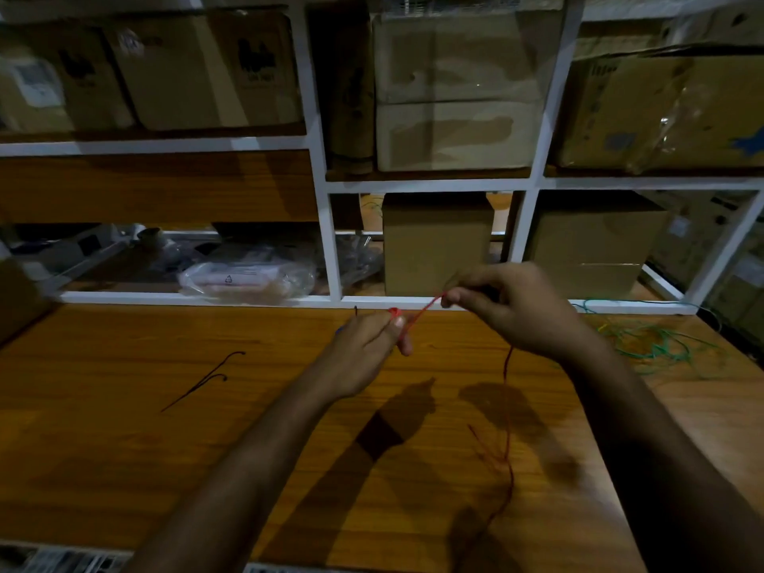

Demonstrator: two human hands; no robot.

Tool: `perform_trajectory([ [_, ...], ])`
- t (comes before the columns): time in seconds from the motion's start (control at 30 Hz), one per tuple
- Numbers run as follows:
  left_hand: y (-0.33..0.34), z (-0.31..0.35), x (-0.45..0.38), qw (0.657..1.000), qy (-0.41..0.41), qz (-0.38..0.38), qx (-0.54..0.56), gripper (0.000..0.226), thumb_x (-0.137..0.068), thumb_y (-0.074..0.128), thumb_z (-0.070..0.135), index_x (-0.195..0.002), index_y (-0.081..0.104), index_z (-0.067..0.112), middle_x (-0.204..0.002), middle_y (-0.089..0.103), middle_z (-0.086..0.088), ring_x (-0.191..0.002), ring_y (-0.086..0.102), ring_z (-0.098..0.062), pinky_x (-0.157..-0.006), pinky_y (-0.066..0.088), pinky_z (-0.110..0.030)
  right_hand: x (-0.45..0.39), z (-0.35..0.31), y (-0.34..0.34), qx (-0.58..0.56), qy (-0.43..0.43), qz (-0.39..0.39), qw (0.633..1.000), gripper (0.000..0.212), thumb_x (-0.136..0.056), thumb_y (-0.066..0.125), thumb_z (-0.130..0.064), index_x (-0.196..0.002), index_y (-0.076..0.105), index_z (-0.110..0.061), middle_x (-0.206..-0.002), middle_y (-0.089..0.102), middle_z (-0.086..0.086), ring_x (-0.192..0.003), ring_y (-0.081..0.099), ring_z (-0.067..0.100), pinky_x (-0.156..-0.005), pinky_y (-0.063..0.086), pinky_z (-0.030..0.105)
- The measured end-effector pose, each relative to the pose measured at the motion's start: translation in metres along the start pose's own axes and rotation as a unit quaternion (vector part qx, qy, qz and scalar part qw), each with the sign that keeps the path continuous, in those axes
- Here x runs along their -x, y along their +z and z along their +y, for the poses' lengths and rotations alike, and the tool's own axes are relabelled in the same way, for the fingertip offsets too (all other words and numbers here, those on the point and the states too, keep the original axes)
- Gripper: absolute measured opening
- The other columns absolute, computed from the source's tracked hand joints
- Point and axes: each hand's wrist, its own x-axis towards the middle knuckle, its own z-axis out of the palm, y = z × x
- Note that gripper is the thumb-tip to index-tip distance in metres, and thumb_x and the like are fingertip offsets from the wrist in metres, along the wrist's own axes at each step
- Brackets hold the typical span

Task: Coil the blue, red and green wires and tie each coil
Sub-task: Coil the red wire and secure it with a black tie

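Left hand: the left hand [369, 340] is raised over the wooden table [124, 448], fingers curled, with turns of the red wire [507, 407] wrapped at its fingertips; a speck of blue shows at the hand's far side, too small to tell what it is.
Right hand: the right hand [510, 306] pinches the red wire between thumb and forefinger, just right of the left hand and slightly higher.
Red wire: a short taut stretch runs between the two hands; the rest drops from under the right hand and trails in loose bends across the table toward the near edge.
Green wire: the green wire [657, 345] lies in a loose tangle on the table's right side, well apart from both hands, with one strand running back along the shelf frame.
Black ties: two thin black twist ties [206, 378] lie on the table to the left, apart from the hands.
Behind: a white shelf frame [326, 237] stands along the table's far edge, holding cardboard boxes [438, 241] and a clear plastic bag [248, 279].
Open room: bare tabletop spreads left of the left forearm and between the forearms, where the arms cast shadows.
Edges: the table's near edge runs along the bottom of the view.
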Motion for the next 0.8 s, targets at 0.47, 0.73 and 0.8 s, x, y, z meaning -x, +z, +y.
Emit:
perform_trajectory([
  [0.47,-0.031,0.041,-0.008,0.644,0.01,-0.07,0.762,0.043,-0.102,0.041,0.031,-0.073,0.055,0.002,-0.153,0.018,-0.037,-0.143,0.012,-0.052,-0.112,0.025,-0.063,-0.003,0.008,0.082,-0.338,0.129,-0.123,0.924,0.033,-0.105,0.038,-0.032,-0.101,0.065,-0.014,-0.065,0.051,0.002,-0.047,0.037,0.006,-0.041,0.031,0.02],
  [0.73,-0.04,0.018,-0.027,0.844,-0.023,0.187,0.502,0.038,-0.104,0.033,0.029,-0.08,0.056,0.009,-0.134,0.059,-0.014,-0.129,0.05,-0.021,-0.11,0.034,-0.047,0.023,-0.016,0.067,-0.239,0.093,-0.26,0.931,0.03,-0.106,0.036,-0.028,-0.117,0.061,-0.016,-0.068,0.049,-0.001,-0.059,0.044,0.013,-0.053,0.039,0.026],
  [0.8,-0.035,0.011,-0.026,0.922,-0.045,0.222,0.316,0.032,-0.105,0.033,0.026,-0.092,0.061,0.014,-0.109,0.064,-0.006,-0.103,0.056,-0.005,-0.098,0.039,-0.038,0.025,-0.023,0.051,-0.177,0.078,-0.295,0.936,0.026,-0.105,0.039,-0.026,-0.116,0.061,-0.016,-0.07,0.051,-0.005,-0.061,0.047,0.011,-0.056,0.04,0.023],
])
